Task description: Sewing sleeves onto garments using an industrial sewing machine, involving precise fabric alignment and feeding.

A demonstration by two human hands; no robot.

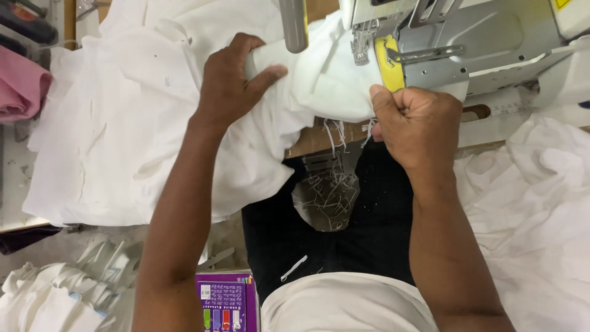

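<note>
Two bare forearms extend into view, ending in the left hand (230, 83) and right hand (418, 126), both without sleeves, rings or watch. A pale cream top and black trousers are worn.

Garment wkshop: industrial sewing machine (467, 43), white fabric piles (123, 123).

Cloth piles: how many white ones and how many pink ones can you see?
White cloth piles: 3 – one under the left hand at the sewing machine, one at right, one at lower left
Pink cloth: 1
Total: 4
</note>
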